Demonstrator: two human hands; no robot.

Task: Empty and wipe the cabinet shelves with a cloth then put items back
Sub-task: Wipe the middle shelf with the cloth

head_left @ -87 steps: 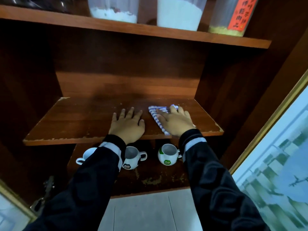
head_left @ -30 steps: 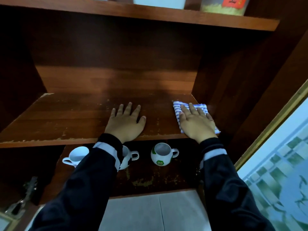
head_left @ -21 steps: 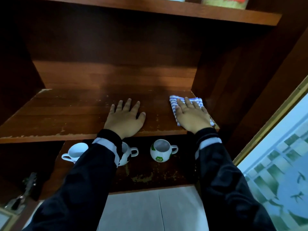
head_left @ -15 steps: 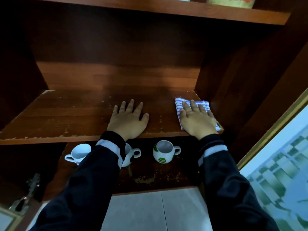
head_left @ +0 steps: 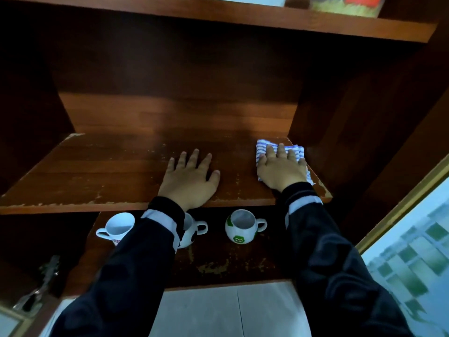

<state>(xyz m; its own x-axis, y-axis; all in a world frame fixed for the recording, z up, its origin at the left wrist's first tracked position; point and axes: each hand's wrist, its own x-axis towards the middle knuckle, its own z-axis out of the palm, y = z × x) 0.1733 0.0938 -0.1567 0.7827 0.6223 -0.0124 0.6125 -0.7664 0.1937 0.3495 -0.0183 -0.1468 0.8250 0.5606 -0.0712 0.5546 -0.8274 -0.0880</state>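
Rightward along the middle shelf (head_left: 109, 166) is where the cloth (head_left: 264, 145) and the right hand (head_left: 281, 170) have gone. About three seconds ago they lay near the shelf's centre, just beside the left hand (head_left: 190, 178). Now they sit at the shelf's right end, close to the cabinet side wall (head_left: 315, 113). The left hand has kept its place.

Both hands lie palm down, fingers straight and slightly spread. The right hand presses flat on the blue-and-white striped cloth, which shows past the fingertips at 12 o'clock and along the little-finger side at 3 o'clock. The left hand rests bare on the wood near the front edge, at 9 o'clock from the right hand and well apart from the cloth, its thumb splayed toward 2 o'clock.

At 6 o'clock, on the lower shelf (head_left: 218, 263), stand three mugs: a white mug (head_left: 119, 223), a second mug (head_left: 195, 229) partly hidden by the left sleeve (head_left: 145, 251), and a green-patched mug (head_left: 240, 227). At 12 o'clock the upper shelf (head_left: 218, 17) carries containers cut off by the frame edge.
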